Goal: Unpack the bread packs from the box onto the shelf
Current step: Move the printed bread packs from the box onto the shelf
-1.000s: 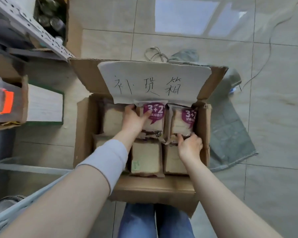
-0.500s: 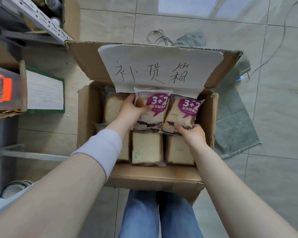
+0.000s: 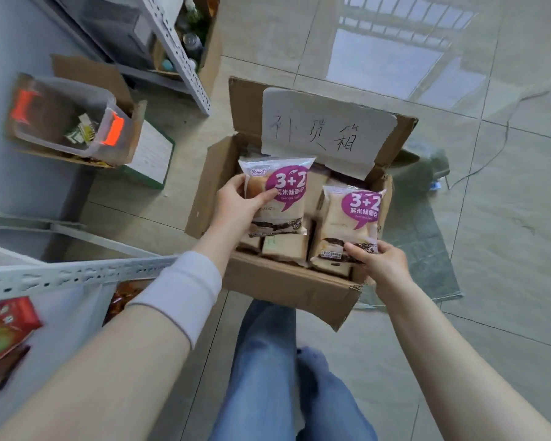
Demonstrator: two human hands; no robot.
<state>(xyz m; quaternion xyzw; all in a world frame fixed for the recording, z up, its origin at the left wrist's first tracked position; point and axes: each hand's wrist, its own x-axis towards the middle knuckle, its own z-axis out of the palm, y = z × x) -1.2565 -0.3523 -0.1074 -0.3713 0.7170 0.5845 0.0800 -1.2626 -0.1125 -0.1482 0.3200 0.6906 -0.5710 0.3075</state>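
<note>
An open cardboard box (image 3: 287,291) stands on the floor, a handwritten paper sheet stuck to its raised flap. Several bread packs (image 3: 285,248) still lie inside it. My left hand (image 3: 239,205) grips one bread pack with a purple "3+2" label (image 3: 282,192) by its left edge, held above the box. My right hand (image 3: 379,261) pinches a second such pack (image 3: 352,219) at its bottom corner, over the box's right side. The grey metal shelf (image 3: 67,276) runs along the left, its perforated rail near my left forearm.
A clear plastic bin with orange latches (image 3: 67,119) sits in a cardboard tray at the left. A red snack packet (image 3: 4,329) lies on the shelf at lower left. Another box with bottles (image 3: 191,43) stands under the far rack. A grey sack (image 3: 427,237) lies right of the box.
Both hands have lifted their bread packs up out of the box. My view has swung left, bringing the shelf rail and the plastic bin further into sight.
</note>
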